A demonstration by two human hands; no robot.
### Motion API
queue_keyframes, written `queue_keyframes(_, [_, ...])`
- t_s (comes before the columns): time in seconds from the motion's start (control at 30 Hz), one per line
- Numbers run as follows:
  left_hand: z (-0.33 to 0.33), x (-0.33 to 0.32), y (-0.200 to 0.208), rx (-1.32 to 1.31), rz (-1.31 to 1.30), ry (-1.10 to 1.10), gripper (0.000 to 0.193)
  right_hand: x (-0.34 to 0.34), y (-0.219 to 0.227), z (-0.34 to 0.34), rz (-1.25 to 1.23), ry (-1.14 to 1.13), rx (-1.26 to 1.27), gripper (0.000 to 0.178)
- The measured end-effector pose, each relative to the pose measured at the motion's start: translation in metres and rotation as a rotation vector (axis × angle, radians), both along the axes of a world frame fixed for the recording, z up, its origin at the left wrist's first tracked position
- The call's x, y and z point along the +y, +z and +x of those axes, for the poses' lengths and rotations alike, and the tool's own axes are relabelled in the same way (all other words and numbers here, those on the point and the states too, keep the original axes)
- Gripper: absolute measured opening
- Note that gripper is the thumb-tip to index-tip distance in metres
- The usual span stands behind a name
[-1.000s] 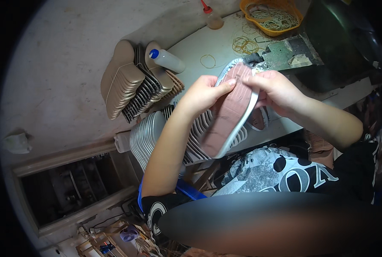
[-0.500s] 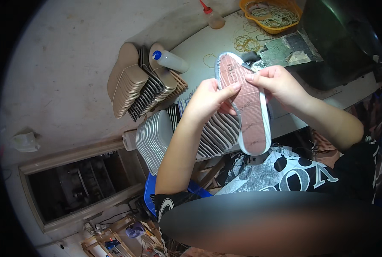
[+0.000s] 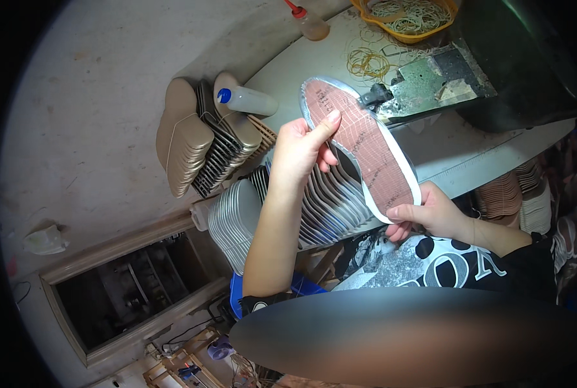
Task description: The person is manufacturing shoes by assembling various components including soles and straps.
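Between my two hands is a shoe insole (image 3: 374, 150), its reddish-brown grid-patterned face turned up and a white and silvery border running around it. My left hand (image 3: 306, 145) pinches the inner edge near the wide far end, thumb on top. At the narrow near end my right hand (image 3: 431, 212) grips the insole, thumb above and fingers curled beneath. The far right edge of the insole lies against a small black part (image 3: 376, 96) of a machine with a worn green metal plate (image 3: 434, 84); whether they touch, I cannot tell.
Left of my arm, a row of grey-white insoles (image 3: 233, 216) stands on the table (image 3: 288, 71). Behind are banded tan insoles (image 3: 188, 126), a blue-capped bottle (image 3: 253, 101) and a red-tipped bottle (image 3: 311, 26). A yellow basket (image 3: 410, 37) holds rubber bands. Stacked brown pieces (image 3: 497, 197) sit right.
My right hand has moved from the insole's far right side down to its near end. The insole has tilted, its far end swinging left, and its edge is now by the machine's black part.
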State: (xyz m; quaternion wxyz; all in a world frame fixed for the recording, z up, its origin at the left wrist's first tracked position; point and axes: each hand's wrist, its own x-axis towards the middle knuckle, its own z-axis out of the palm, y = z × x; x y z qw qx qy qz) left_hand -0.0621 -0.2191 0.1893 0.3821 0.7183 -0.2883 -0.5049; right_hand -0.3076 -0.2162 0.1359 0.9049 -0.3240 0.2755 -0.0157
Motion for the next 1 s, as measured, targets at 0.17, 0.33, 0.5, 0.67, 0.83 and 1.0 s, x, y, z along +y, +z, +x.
queue_keyframes(0.17, [0.019, -0.018, -0.003, -0.065, 0.039, -0.033, 0.048, -0.006, 0.021, 0.016, 0.008, -0.182, -0.009, 0.024])
queue_keyframes(0.33, [0.05, -0.045, -0.001, -0.194, 0.141, -0.176, 0.063, -0.015, 0.034, 0.034, 0.034, -0.292, -0.021, 0.025])
queue_keyframes(0.5, [0.059, -0.07, 0.004, -0.944, -0.394, -0.433, 0.098, -0.025, 0.038, 0.046, 0.052, -0.352, -0.036, 0.024])
queue_keyframes(0.67, [0.052, -0.094, 0.018, -0.702, -0.465, -1.173, 0.061, -0.028, 0.041, 0.054, 0.051, -0.391, -0.03, 0.026])
queue_keyframes(0.83, [0.052, -0.103, 0.021, -0.548, -0.473, -1.228, 0.042, -0.031, 0.042, 0.061, -0.068, -0.424, 0.02, 0.035])
queue_keyframes(1.0, [0.055, -0.098, 0.029, -0.531, -0.375, -1.248, 0.04, -0.033, 0.045, 0.064, -0.11, -0.42, 0.044, 0.04])
